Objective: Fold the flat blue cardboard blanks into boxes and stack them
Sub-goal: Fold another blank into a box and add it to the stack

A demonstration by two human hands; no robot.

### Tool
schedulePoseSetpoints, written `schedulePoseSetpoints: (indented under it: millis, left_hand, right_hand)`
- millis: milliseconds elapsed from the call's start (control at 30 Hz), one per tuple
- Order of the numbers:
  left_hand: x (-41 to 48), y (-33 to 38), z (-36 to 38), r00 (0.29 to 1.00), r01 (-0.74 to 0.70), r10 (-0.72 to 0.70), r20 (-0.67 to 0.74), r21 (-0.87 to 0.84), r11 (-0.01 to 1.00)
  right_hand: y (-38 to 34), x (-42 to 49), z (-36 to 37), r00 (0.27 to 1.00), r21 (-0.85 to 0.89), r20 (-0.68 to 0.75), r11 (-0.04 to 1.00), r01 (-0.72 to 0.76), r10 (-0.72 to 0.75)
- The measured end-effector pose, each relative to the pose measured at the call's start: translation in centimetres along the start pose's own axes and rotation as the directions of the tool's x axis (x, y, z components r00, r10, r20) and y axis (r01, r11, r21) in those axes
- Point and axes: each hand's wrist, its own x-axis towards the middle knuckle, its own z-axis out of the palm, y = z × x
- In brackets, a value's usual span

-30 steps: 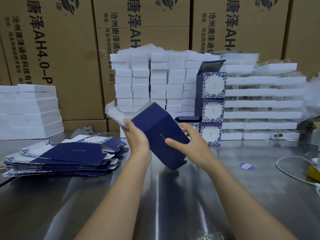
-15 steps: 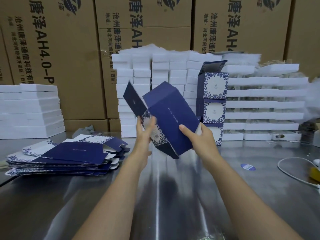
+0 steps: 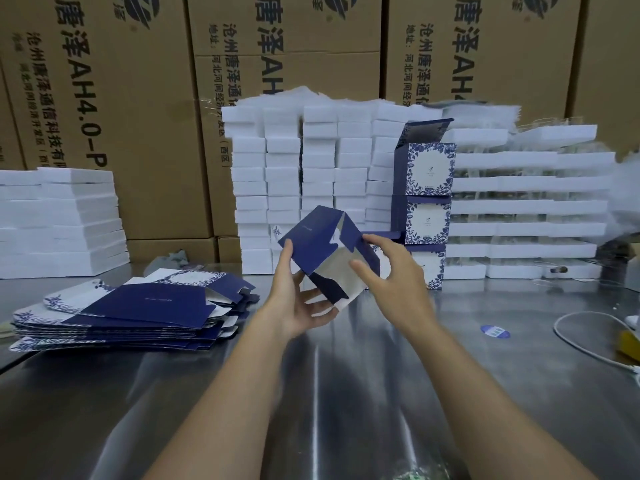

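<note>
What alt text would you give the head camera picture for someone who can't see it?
Two bare hands hold a half-folded blue box above a steel table: the left hand grips its lower side, the right hand pinches an end flap. Flat blue blanks lie stacked at left; three finished boxes stand stacked behind.

Even, soft indoor light. Pale glare streaks run down the steel table (image 3: 322, 393) below the fingers (image 3: 382, 244). The fingers and the box (image 3: 311, 237) they hold are slightly motion-blurred. Cartons (image 3: 104, 98) far left of them bow outward.
</note>
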Motion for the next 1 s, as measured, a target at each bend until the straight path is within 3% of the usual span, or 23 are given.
schedulePoseSetpoints:
  millis: [133, 300, 500, 633, 733, 833, 900, 1000]
  left_hand:
    - [0.0, 0.3, 0.1, 0.995, -0.044, 0.059, -0.074, 0.189, 0.981]
    - [-0.8, 1.0, 0.2, 0.986, -0.110, 0.152, -0.075, 0.399, 0.910]
    - [-2.1, 2.5, 0.6, 0.984, -0.175, 0.167, 0.058, 0.459, 0.871]
    - [-2.8, 2.5, 1.1, 0.975, -0.222, 0.198, 0.100, 0.411, 0.884]
    - [-3.4, 2.2, 1.7, 0.945, -0.323, 0.275, 0.176, 0.381, 0.866]
    - [-3.4, 1.4, 3.0, 0.880, -0.473, 0.398, 0.258, 0.401, 0.785]
    - [-3.6, 1.1, 3.6, 0.838, -0.544, 0.465, 0.285, 0.371, 0.752]
    - [-3.4, 1.2, 3.4, 0.832, -0.542, 0.439, 0.341, 0.327, 0.774]
  right_hand:
    - [0.1, 0.1, -0.3, 0.994, 0.053, 0.000, 0.992, -0.111, 0.111]
    - [0.5, 0.5, -0.7, 0.932, 0.220, 0.319, 0.942, -0.252, 0.174]
    - [0.9, -0.2, -0.6, 0.953, -0.079, 0.243, 0.983, -0.167, 0.181]
    - [0.6, -0.6, -0.4, 0.962, -0.193, 0.151, 0.961, -0.197, 0.227]
    - [0.0, -0.8, 0.2, 0.945, 0.055, 0.164, 0.954, -0.294, 0.282]
    - [-0.7, -0.6, 0.3, 0.923, 0.351, 0.194, 0.856, -0.380, 0.331]
    - [-0.9, -0.5, 0.2, 0.906, 0.445, 0.234, 0.790, -0.422, 0.353]
    - [-1.4, -0.5, -0.2, 0.853, 0.481, 0.308, 0.705, -0.522, 0.422]
